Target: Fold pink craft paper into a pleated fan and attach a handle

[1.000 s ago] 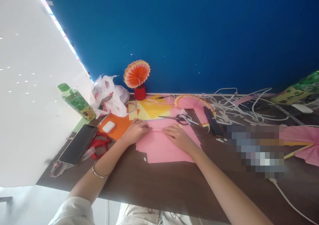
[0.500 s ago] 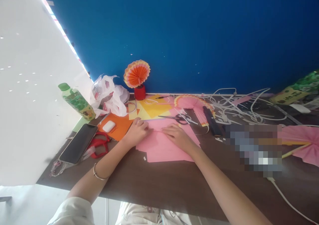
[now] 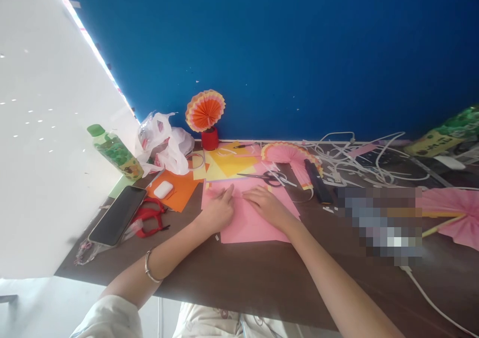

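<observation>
A sheet of pink paper [image 3: 247,228] lies on the dark table in front of me, with a narrow fold across its upper part. My left hand [image 3: 219,210] is closed on the paper at the left of the fold, its index finger and thumb pointing away from me. On the right part of the fold, my right hand [image 3: 264,203] keeps its fingers together, fingertips down on the paper; the thumb is mostly hidden. Black scissors [image 3: 267,178] lie just beyond the pink paper. Yellow paper [image 3: 234,166] is spread behind them.
At left are a phone [image 3: 118,215], a red-handled tool [image 3: 151,218], a white case [image 3: 163,189] on orange paper [image 3: 183,198], a bottle [image 3: 116,151] and a plastic bag [image 3: 164,141]. A pleated fan [image 3: 205,111] stands behind. Cables [image 3: 359,161] and a pink fan [image 3: 290,153] are at right.
My left hand has moved right and nearer to me over the pink paper, uncovering the fold's left end. My right hand has stayed where it was.
</observation>
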Available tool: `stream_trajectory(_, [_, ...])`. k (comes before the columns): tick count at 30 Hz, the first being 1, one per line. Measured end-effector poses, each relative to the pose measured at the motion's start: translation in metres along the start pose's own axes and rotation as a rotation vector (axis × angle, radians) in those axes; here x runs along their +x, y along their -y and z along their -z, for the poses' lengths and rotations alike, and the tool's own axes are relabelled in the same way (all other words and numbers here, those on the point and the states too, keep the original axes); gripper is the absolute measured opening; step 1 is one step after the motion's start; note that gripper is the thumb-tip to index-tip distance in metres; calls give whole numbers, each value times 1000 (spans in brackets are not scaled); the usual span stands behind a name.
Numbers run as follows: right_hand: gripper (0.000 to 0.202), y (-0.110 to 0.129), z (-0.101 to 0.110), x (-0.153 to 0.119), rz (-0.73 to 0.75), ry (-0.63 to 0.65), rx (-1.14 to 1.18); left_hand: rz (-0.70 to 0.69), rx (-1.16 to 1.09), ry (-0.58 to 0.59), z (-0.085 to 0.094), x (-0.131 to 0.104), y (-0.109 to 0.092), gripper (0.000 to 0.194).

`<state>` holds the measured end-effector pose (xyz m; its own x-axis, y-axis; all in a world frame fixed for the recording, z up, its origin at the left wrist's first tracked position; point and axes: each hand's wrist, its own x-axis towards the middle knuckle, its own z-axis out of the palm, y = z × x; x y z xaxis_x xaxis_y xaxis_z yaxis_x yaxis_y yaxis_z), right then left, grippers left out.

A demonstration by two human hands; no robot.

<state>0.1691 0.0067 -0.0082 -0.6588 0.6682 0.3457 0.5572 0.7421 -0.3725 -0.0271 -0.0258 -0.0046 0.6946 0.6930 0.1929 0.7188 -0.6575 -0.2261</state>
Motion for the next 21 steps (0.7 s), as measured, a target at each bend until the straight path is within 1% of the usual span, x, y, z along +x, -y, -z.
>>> stream_trajectory(3, [34,1,2,-2,-7,-6,-18,-14,-59,15,-1,-2,-2,33])
stream_trajectory(7, [33,-2,5,-9,-18,-38,-57,108,-145,-6,-3,-4,-5,47])
stream_trajectory(11, [31,-10,7,-15,-18,-66,-78,134,-174,40,-8,-4,-9,57])
stream_trajectory(16, [28,-17,4,-16,-69,-83,-45,183,-188,113,-9,-2,-13,58])
stream_trajectory(18, [27,-19,2,-17,-94,-85,-18,193,-197,122,-8,-1,-13,58])
stream_trajectory(21, [27,-21,0,-17,-92,-86,9,184,-207,122,-6,-1,-12,57])
